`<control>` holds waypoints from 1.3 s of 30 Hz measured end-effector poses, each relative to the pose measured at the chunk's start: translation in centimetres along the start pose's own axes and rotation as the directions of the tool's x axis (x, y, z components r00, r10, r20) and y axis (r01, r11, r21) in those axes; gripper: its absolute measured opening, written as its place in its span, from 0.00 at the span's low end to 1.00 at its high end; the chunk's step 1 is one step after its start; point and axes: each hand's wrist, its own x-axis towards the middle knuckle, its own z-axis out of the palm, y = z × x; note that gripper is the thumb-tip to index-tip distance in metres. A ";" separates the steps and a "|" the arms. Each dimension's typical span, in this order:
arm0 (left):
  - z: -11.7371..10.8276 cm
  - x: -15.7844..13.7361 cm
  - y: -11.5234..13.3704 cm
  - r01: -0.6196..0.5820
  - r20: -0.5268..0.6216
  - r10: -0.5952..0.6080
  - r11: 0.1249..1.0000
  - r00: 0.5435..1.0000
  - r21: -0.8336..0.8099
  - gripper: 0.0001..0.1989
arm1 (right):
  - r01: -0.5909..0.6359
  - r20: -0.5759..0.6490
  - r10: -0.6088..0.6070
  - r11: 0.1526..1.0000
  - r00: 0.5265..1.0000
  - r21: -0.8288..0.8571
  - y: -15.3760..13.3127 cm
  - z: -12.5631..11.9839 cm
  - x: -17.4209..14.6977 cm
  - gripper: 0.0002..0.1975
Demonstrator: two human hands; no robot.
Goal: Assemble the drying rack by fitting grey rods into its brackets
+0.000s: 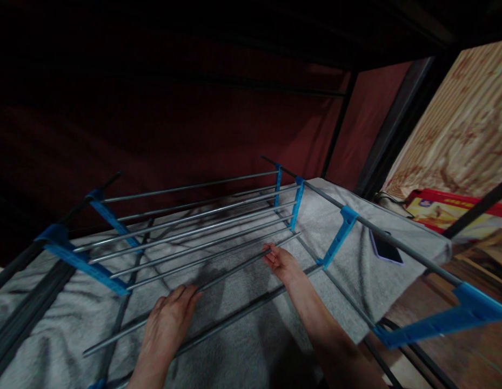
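A loose grey metal rod (194,292) is lying slantwise across the middle of the frame, running from lower left up to a free end near the centre right. It is thin, straight and dull grey, matching the other rods (186,221) of the drying rack (92,259), which are sitting in a fanned row above it, held between bright blue plastic brackets (298,202). The rack is stretching across a grey blanket (242,346) that is covering the bed beneath and filling the lower half of the frame.

The left hand (167,321) is resting at the lower centre, fingers curled loosely over the rod about midway along it, though how firmly it is gripping cannot be told. The right hand (280,262) is reaching in from the lower right, its fingers closing lightly around the rod close to the upper free end.

A long grey side rail (380,232) with more blue brackets is crossing the right side of the frame, passing between the hands and a dark phone (386,247) lying on the blanket's right edge. Beyond that, at the far right, a red and yellow box (445,210) is leaning by a wood-grain panel (465,124). A dark red wall (173,119) is filling the upper frame, with black bed-frame posts (392,129) standing at the upper right.
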 end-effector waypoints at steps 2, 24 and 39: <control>-0.2 0.0 0.2 0.013 0.012 -0.013 1.000 1.000 0.012 0.22 | 0.007 0.005 -0.007 1.000 1.000 0.003 -0.1 0.2 -0.3 0.06; -0.4 0.1 0.5 0.026 -0.038 -0.028 0.998 0.999 -0.063 0.18 | 0.112 -0.047 -0.104 0.967 0.993 0.230 -2.3 -1.2 0.5 0.20; 0.4 -0.1 0.3 -0.019 -0.007 0.019 1.000 1.000 -0.005 0.21 | 0.135 -0.040 -0.129 0.923 0.991 0.360 -1.9 -1.2 1.0 0.25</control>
